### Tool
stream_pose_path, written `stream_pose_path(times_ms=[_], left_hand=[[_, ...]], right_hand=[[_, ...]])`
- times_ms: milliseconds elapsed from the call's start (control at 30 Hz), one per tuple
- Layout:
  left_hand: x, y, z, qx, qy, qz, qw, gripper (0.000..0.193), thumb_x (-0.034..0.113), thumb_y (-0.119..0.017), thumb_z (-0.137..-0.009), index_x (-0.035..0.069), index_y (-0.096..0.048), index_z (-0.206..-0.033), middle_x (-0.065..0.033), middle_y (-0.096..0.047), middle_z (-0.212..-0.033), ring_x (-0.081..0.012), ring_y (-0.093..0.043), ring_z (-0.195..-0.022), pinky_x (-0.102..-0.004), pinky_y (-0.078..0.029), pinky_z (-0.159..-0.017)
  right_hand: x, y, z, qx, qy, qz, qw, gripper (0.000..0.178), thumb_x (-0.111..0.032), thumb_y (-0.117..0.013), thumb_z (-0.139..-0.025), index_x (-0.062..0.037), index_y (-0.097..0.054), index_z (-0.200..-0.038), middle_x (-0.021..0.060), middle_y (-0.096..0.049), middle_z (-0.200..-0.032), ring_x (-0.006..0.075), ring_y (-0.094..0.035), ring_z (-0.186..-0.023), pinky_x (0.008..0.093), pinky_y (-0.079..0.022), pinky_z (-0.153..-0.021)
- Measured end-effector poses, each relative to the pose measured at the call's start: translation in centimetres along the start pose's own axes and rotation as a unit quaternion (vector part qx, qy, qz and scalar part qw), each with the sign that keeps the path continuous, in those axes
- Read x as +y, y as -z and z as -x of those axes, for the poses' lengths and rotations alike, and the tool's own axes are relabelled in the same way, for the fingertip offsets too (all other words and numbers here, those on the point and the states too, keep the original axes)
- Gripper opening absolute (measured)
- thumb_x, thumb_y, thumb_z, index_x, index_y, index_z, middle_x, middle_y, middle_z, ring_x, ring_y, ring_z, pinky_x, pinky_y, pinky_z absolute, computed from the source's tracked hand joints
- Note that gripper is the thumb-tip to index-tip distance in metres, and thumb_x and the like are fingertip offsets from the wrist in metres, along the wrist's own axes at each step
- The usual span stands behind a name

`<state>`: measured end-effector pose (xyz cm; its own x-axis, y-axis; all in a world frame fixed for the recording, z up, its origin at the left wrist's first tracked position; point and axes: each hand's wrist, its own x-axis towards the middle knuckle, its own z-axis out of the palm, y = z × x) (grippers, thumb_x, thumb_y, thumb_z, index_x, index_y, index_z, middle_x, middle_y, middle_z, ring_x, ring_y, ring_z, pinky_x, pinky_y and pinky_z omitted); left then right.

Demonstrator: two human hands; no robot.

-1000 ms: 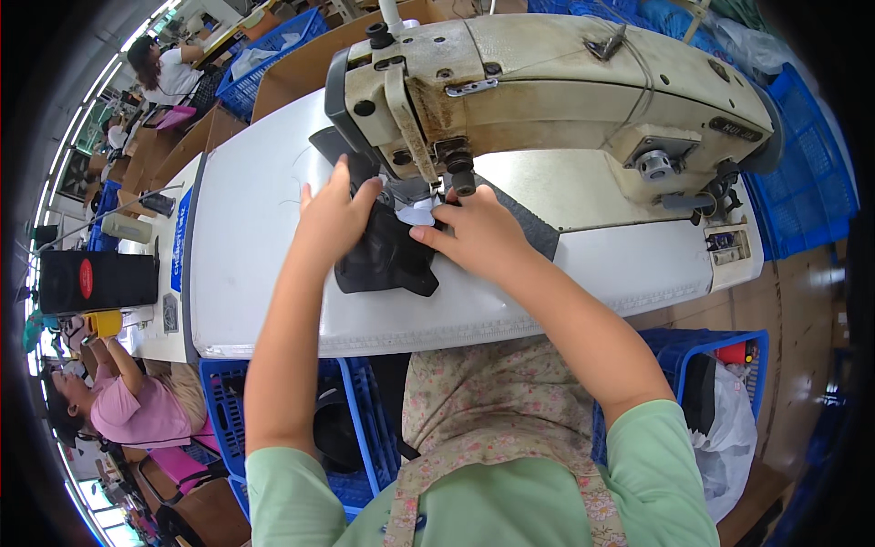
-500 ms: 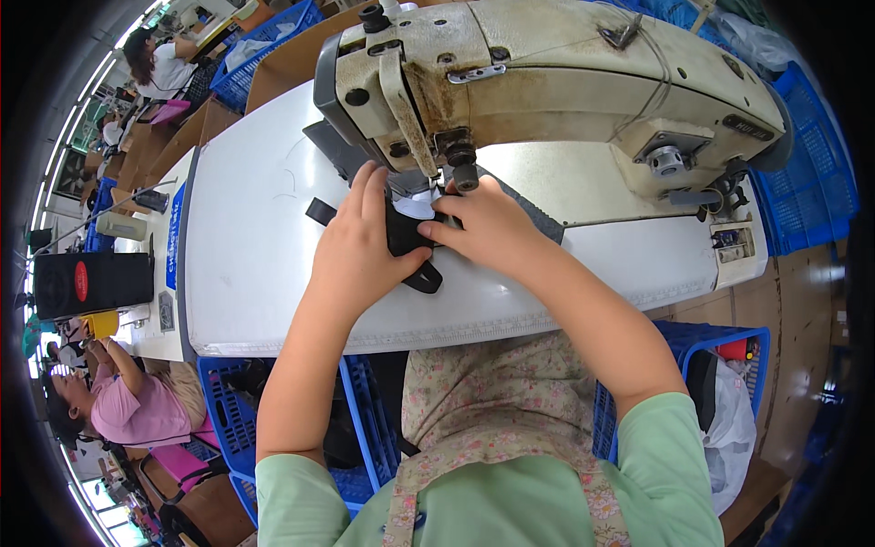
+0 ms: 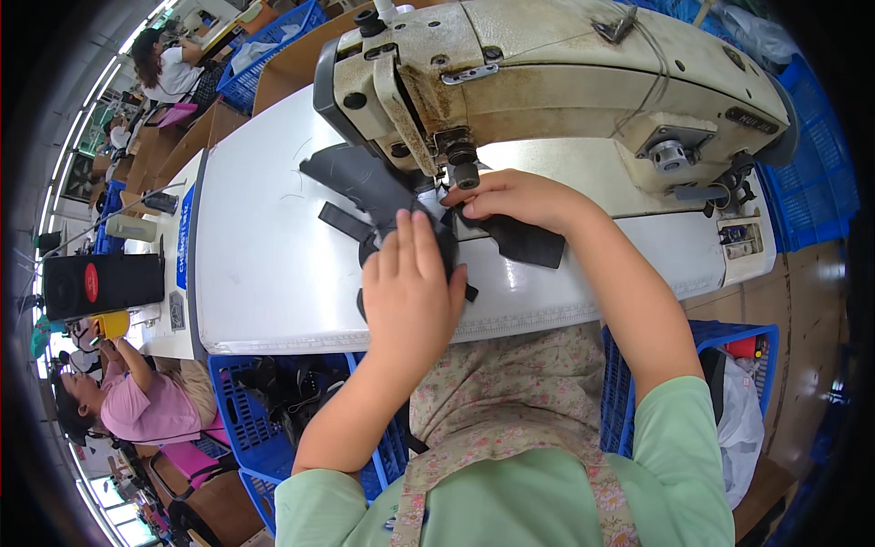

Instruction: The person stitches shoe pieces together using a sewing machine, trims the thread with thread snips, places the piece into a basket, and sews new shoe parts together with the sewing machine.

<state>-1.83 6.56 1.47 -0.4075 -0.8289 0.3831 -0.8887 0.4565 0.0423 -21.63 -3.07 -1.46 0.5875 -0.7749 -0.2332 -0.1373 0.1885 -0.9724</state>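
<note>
A black fabric workpiece (image 3: 351,178) lies under the needle end of a worn cream sewing machine (image 3: 556,87). It has a broad flap at the far left, a strap-like tab beside it and another panel (image 3: 529,242) reaching right. A small white piece (image 3: 432,197) shows close to the presser foot. My left hand (image 3: 410,287) rests flat on the near part of the workpiece, fingers stretched out together. My right hand (image 3: 519,199) pinches the black material just right of the needle, thumb toward me. The needle tip is hard to make out behind the machine's head.
The white sewing table (image 3: 264,264) has a ruler strip along its near edge. Blue crates (image 3: 246,419) stand below it on both sides, with black pieces in the left one. A black box-shaped unit (image 3: 105,284) sits at the left. Co-workers (image 3: 150,401) sit further left.
The black workpiece has turned and spread out, its flap now far left and a panel out to the right. My left hand has slid nearer and rightward; my right hand has shifted slightly right.
</note>
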Motion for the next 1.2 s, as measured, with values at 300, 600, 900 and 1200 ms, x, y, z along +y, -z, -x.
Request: stream_pose_path(times_ms=[300,600,900,1200], left_hand=[[3.7,-2.5,1.7,-0.016,-0.091,-0.04,0.995,0.055,0.022,-0.068,-0.076,-0.01,-0.055,-0.119,-0.0265,-0.059,-0.12,-0.034,-0.058,-0.108,-0.0413,-0.047,-0.088],[-1.0,5.4,-3.9,0.127,-0.091,0.057,0.986,0.049,0.031,-0.08,-0.066,0.001,-0.064,-0.102,-0.0132,-0.065,-0.092,-0.0302,-0.06,-0.1,-0.0403,-0.045,-0.087],[0.9,1.6,-2.8,-0.222,-0.048,-0.022,0.974,0.083,0.052,-0.082,-0.055,-0.007,-0.058,-0.108,-0.0201,-0.057,-0.112,-0.0312,-0.057,-0.094,-0.0425,-0.033,-0.098],[0.1,1.8,-4.3,-0.294,-0.042,-0.024,0.955,0.09,0.045,-0.083,-0.057,-0.006,-0.05,-0.125,-0.0217,-0.057,-0.119,-0.0344,-0.056,-0.112,-0.0405,-0.045,-0.092]], right_hand=[[-1.8,-1.2,2.5,0.031,0.032,0.108,0.993,0.059,-0.038,-0.075,-0.079,-0.0003,-0.061,-0.122,0.0128,-0.065,-0.113,0.0209,-0.061,-0.103,0.0311,-0.047,-0.09],[0.8,-1.7,3.6,0.129,0.33,0.445,0.822,0.054,0.003,-0.058,-0.067,-0.0192,-0.07,-0.115,0.0052,-0.068,-0.106,0.0272,-0.063,-0.094,0.0387,-0.049,-0.081],[2.1,-0.4,4.1,0.078,0.26,0.371,0.888,0.055,0.005,-0.056,-0.066,-0.0149,-0.069,-0.115,0.0067,-0.068,-0.111,0.0284,-0.059,-0.109,0.0386,-0.044,-0.096],[1.3,2.3,2.8,0.106,0.147,0.42,0.889,0.034,-0.008,-0.064,-0.079,-0.0128,-0.07,-0.112,0.0153,-0.054,-0.133,0.0336,-0.048,-0.122,0.0381,-0.04,-0.104]])
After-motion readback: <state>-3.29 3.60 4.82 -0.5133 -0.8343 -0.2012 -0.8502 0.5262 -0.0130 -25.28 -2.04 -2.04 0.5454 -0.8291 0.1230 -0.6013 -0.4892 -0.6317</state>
